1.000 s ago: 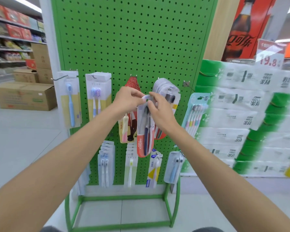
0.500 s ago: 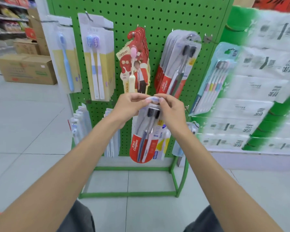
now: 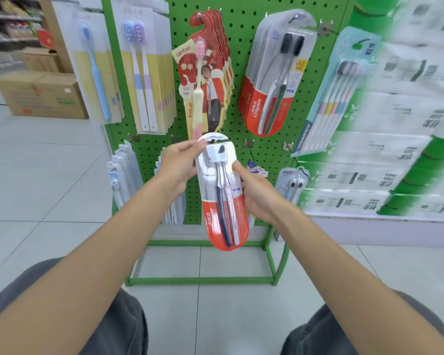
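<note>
- While the left hand point(image 3: 176, 165) pinches the pack point(image 3: 223, 201) by its upper left edge, thumb on the front near the hang tab and fingers behind, the right hand point(image 3: 256, 193) grips the right edge at mid-height, thumb in front and fingers curled round the back.
- So held, the pack stands nearly upright in the air, tab at 12 o'clock and red foot at 6, in front of the pegboard point(image 3: 239, 29) and touching none of it.
- At 2 o'clock from the tab, near it, a bare hook point(image 3: 249, 144) juts from the board.
- Higher, at 1 o'clock, like packs point(image 3: 269, 85) hang bunched together; at 12 o'clock hang red cards point(image 3: 205, 80).
- Farther out, tissue stacks point(image 3: 395, 124) fill 3 o'clock, and a carton point(image 3: 41, 98) sits on the floor point(image 3: 49, 188) at 10 o'clock.
- By my reading, the pack is off every hook and fully in hand, so taking it up is done. What looks left is threading the tab onto a hook, likely the bare one; that has not begun, since the tab is apart from it.
</note>
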`<state>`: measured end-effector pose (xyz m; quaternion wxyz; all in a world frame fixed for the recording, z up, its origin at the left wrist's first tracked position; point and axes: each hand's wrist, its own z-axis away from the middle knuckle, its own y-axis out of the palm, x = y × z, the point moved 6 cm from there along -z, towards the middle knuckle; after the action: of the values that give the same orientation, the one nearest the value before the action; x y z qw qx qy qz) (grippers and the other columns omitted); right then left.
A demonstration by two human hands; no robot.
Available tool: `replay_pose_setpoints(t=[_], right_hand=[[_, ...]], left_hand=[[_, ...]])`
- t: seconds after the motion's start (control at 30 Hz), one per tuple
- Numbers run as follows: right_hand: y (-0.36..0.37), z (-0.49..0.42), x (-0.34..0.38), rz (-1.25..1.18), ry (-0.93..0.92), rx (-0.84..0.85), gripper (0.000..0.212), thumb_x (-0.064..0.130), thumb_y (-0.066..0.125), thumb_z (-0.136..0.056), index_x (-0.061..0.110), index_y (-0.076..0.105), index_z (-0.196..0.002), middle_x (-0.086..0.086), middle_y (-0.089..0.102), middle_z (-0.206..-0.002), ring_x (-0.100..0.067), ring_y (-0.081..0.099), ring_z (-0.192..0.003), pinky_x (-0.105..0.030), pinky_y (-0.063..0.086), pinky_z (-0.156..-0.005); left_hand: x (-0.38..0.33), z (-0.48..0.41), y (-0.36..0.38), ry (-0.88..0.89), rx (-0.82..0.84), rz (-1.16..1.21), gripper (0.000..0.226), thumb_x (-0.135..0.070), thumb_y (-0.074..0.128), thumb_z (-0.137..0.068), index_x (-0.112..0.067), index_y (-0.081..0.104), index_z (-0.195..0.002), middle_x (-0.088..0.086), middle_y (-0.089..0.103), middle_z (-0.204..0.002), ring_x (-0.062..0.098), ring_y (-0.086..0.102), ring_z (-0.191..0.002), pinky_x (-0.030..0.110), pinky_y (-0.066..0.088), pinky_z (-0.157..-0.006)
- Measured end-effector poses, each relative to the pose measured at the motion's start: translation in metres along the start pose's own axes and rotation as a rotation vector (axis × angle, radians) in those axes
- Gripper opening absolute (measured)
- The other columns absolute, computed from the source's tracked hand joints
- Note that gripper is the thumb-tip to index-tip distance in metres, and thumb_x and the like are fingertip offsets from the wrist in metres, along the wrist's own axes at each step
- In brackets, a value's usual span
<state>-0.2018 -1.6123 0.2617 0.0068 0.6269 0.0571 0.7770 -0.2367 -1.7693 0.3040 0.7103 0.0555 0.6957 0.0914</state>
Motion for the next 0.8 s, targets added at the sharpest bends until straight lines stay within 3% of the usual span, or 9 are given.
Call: replay_pose_setpoints(t=[0.17, 0.27, 0.4, 0.47, 0.53, 0.6, 0.67, 0.73, 0.8], right_hand=[[0.008, 0.018, -0.039, 0.161, 0.081, 0.181, 0.043, 0.042, 0.044, -0.102, 0.009, 0.066, -0.117, -0.013, 0.071, -0.114, -0.024, 0.067, -0.103, -0.042, 0.049, -0.101], [0.009, 0.028, -0.057, 0.160, 0.117, 0.244, 0.045, 0.040, 0.049, -0.100, 0.004, 0.063, -0.124, -0.015, 0.069, -0.118, -0.030, 0.065, -0.109, -0.043, 0.049, -0.102], [0.006, 0.041, -0.065, 0.171, 0.077, 0.327, 0.034, 0.020, 0.066, -0.091, 0.005, 0.064, -0.121, -0.016, 0.068, -0.120, -0.025, 0.066, -0.104, -0.037, 0.052, -0.099], [0.004, 0.046, -0.069, 0.251, 0.068, 0.354, 0.032, 0.009, 0.069, -0.088, 0.006, 0.066, -0.119, -0.012, 0.071, -0.116, -0.020, 0.068, -0.098, -0.028, 0.056, -0.086], [0.003, 0.050, -0.068, 0.319, 0.033, 0.314, 0.027, 0.006, 0.071, -0.086, 0.009, 0.069, -0.112, -0.007, 0.074, -0.104, -0.011, 0.068, -0.085, -0.022, 0.055, -0.067], [0.003, 0.053, -0.062, 0.390, -0.068, 0.229, 0.026, 0.004, 0.072, -0.084, 0.015, 0.068, -0.107, 0.001, 0.074, -0.089, -0.007, 0.067, -0.074, -0.023, 0.053, -0.056], [0.002, 0.054, -0.056, 0.592, -0.239, 0.114, 0.027, 0.010, 0.073, -0.082, 0.022, 0.063, -0.104, 0.003, 0.070, -0.077, -0.008, 0.062, -0.065, -0.032, 0.052, -0.052], [0.002, 0.054, -0.055, 0.925, -0.385, 0.020, 0.033, 0.020, 0.066, -0.082, 0.025, 0.057, -0.113, -0.001, 0.061, -0.071, -0.014, 0.054, -0.061, -0.038, 0.048, -0.056], [0.008, 0.056, -0.059, 1.091, -0.430, 0.020, 0.065, 0.018, 0.057, -0.084, 0.033, 0.035, -0.143, 0.001, 0.055, -0.069, -0.014, 0.049, -0.058, -0.034, 0.041, -0.055]], left_hand=[[0.000, -0.004, -0.025, 0.002, -0.086, -0.011, 0.017, -0.019, 0.068, -0.092, -0.010, 0.070, -0.106, 0.006, 0.075, -0.101, 0.018, 0.073, -0.089, 0.033, 0.060, -0.080], [-0.002, -0.002, -0.032, 0.007, -0.111, -0.006, 0.023, -0.019, 0.067, -0.092, -0.008, 0.068, -0.113, 0.005, 0.075, -0.100, 0.018, 0.073, -0.089, 0.031, 0.060, -0.081], [0.001, -0.002, -0.036, 0.006, -0.121, -0.057, 0.023, -0.023, 0.066, -0.093, -0.012, 0.069, -0.113, 0.005, 0.075, -0.103, 0.018, 0.071, -0.090, 0.029, 0.059, -0.080], [0.002, -0.003, -0.039, 0.013, -0.138, -0.091, 0.024, -0.024, 0.066, -0.094, -0.012, 0.069, -0.114, 0.005, 0.074, -0.105, 0.022, 0.070, -0.099, 0.034, 0.058, -0.087], [-0.001, -0.002, -0.035, 0.042, -0.122, -0.155, 0.023, -0.024, 0.058, -0.099, -0.011, 0.069, -0.113, 0.004, 0.074, -0.104, 0.019, 0.070, -0.096, 0.028, 0.058, -0.077], [-0.009, 0.005, -0.025, 0.084, -0.056, -0.254, 0.030, -0.033, 0.047, -0.103, -0.016, 0.071, -0.100, -0.001, 0.072, -0.094, 0.013, 0.068, -0.088, 0.021, 0.055, -0.067], [-0.015, 0.016, -0.013, 0.122, 0.041, -0.373, 0.039, -0.053, 0.040, -0.100, -0.025, 0.066, -0.095, -0.006, 0.067, -0.089, 0.010, 0.063, -0.085, 0.024, 0.053, -0.073], [-0.016, 0.023, -0.003, 0.157, 0.156, -0.537, 0.051, -0.072, 0.039, -0.088, -0.034, 0.059, -0.115, -0.008, 0.061, -0.101, 0.007, 0.058, -0.092, 0.031, 0.050, -0.085], [-0.011, 0.025, 0.002, 0.160, 0.233, -0.599, 0.073, -0.073, 0.049, -0.081, -0.029, 0.047, -0.139, -0.008, 0.060, -0.120, 0.007, 0.060, -0.101, 0.031, 0.052, -0.086]])
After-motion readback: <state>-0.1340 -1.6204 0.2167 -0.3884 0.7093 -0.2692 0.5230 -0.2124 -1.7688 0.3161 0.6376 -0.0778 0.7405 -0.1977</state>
